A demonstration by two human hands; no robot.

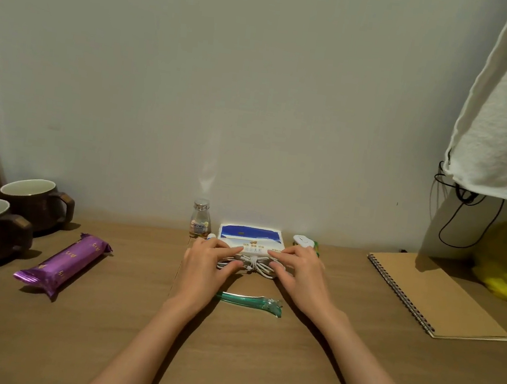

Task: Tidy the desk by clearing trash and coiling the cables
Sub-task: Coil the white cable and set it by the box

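1. While both hands are resting on the white cable bundle (252, 265), the bundle is lying on the desk (134, 320) just in front of the tissue pack (251, 238). Its long axis is running left to right, and its tied waist is sitting midway between the hands.
2. The left hand (205, 264) is covering the left loops and the right hand (299, 272) the right loops. The fingers are lying nearly straight and loosely spread, touching rather than pinching.
3. The green wrapper (253, 302) is lying closer to the person, between the wrists, also left to right. Its left end is reaching the left wrist, so the left hand is probably the nearer one for it.
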